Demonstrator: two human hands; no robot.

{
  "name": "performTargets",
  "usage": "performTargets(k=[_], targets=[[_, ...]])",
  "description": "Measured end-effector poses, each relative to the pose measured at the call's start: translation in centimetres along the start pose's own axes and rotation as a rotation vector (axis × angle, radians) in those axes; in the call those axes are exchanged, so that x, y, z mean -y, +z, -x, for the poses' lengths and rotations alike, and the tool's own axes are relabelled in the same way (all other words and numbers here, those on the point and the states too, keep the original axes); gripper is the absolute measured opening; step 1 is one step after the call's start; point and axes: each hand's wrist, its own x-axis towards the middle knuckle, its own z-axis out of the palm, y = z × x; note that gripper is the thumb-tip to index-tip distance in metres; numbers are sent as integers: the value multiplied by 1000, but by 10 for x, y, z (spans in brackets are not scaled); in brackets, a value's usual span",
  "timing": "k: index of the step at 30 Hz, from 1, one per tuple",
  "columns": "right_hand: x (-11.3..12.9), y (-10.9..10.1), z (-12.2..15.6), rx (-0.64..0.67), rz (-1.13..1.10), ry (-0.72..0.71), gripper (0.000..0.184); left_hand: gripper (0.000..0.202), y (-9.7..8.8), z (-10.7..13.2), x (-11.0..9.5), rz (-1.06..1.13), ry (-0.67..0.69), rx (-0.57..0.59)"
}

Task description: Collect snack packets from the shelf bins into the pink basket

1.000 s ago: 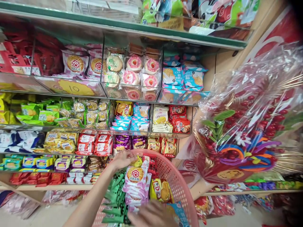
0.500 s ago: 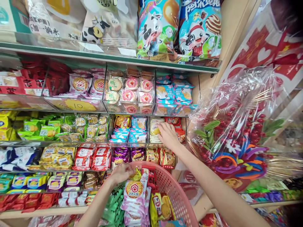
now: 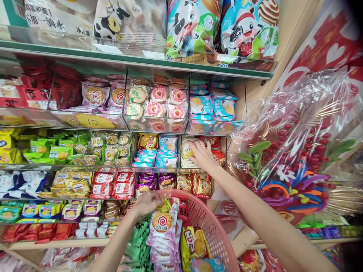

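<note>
My left hand is closed on the far rim of a pink perforated plastic basket. Inside the basket lie pink-and-white sesame biscuit packets, green packets, a yellow biscuit packet, a red packet and a blue packet. Out at the shelf, my right hand reaches into a clear compartment, its bent fingers on a cream-coloured biscuit packet. Its fingertips are partly hidden among the packets. Red packets sit just right of that hand.
Tiered clear bins of wrapped biscuits fill the shelves ahead. A glass shelf edge with large snack bags runs above. At the right, a plastic-wrapped decoration with red berries stands close to my right forearm.
The view has shifted slightly, with the upper shelf higher in the picture. My right hand stays at the cream packet, its fingers a little more bent. My left hand keeps the basket rim.
</note>
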Motion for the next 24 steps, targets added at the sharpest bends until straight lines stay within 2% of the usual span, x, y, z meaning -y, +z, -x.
performTargets(k=[6,11,15,21,24], targets=[[0,-12,0,2,43,18,52,46,1,0,0,8,-5,5],[-2,-21,1,31,48,24,32,46,0,-1,0,4,23,18],[-1,-25,6,32,60,13,24,45,-1,-1,0,9,21,17],[1,-27,16,-4,28,-69,11,42,2,-1,0,19,19,8],[1,-31,22,-58,1,-66,8,41,2,-1,0,28,10,9]])
